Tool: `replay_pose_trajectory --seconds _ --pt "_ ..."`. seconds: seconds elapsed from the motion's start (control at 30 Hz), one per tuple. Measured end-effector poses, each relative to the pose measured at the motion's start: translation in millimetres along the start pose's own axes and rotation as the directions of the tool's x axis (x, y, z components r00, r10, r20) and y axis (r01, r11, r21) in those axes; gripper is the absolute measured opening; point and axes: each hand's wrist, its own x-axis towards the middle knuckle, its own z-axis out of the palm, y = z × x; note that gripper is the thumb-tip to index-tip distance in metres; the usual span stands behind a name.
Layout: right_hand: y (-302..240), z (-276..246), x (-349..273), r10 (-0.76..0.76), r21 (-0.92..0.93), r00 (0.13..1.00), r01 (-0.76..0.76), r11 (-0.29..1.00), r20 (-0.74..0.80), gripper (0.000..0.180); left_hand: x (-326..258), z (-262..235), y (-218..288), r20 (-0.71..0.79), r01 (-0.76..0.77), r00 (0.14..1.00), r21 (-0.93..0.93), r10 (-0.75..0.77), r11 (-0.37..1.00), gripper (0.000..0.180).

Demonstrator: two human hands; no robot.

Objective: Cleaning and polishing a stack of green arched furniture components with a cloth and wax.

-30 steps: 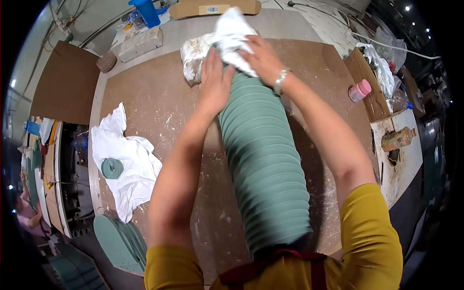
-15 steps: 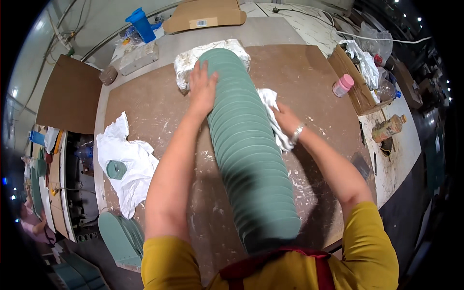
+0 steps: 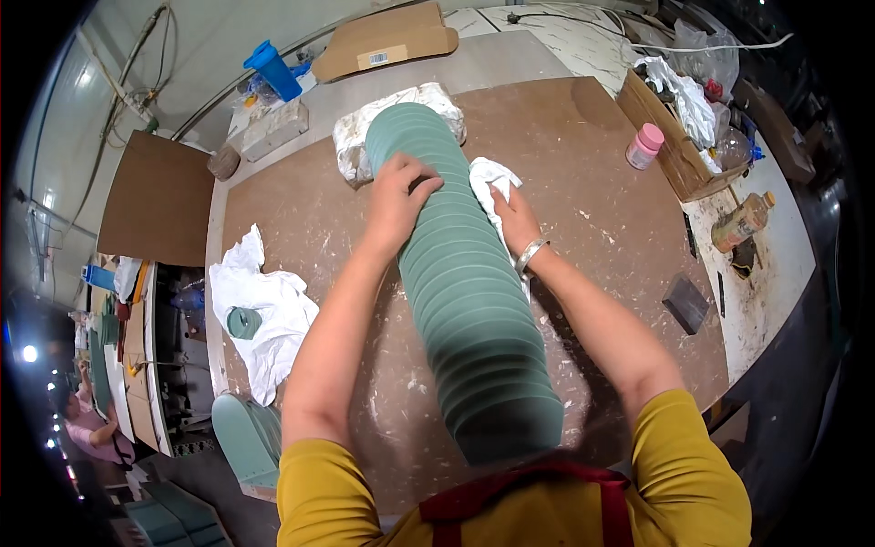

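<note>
Workshop: dusty brown worktable point(image 3: 592, 237), long stack of green discs point(image 3: 465, 301), rags point(image 3: 264, 310), cardboard point(image 3: 387, 41).

A: What finish do I log for the stack of green discs point(image 3: 465, 310)?

B: I see them matt, smooth-faced, chalky like unglazed clay; dusty at the edges.

A: And the desk point(image 3: 602, 201)?

B: Brown board, dull, rough with white smears. I note the rag point(image 3: 488, 178) under the right hand point(image 3: 512, 214) as soft white cloth, the bracelet point(image 3: 530, 254) as shiny metal, the pink bottle point(image 3: 644, 146) as plastic.
</note>
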Motion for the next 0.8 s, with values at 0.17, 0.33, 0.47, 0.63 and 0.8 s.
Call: replay_pose_trajectory --seconds 0.17,0.33,0.47,0.63,0.8 --pt "13 -9 -8 0.034 -0.22 0.999 -0.031 0.975 0.01 0.04 1 7 -12 -0.027 -0.005 1.0 0.024 0.006 1.0 0.014" --pt "25 -8 -12 -0.041 -0.311 0.997 0.022 0.95 -0.058 0.042 -8 -13 -15 -0.041 0.369 0.903 -0.435 -0.427 0.821 0.019" --pt "43 -6 -6 -0.049 -0.304 0.999 0.041 0.952 -0.021 0.043 -58 -52 -3 -0.082 0.428 0.814 -0.585 -0.575 0.689 0.018" --pt "23 -36 6 -0.003 -0.092 1.0 0.006 0.996 0.029 0.04 -166 -73 46 -0.231 0.49 0.765 -0.397 -0.601 0.776 0.021" --pt "-40 -148 -45 0.276 0.147 0.952 -0.294 0.944 0.133 0.032 -281 -87 107 0.018 0.748 0.609 -0.344 -0.793 0.567 0.02"
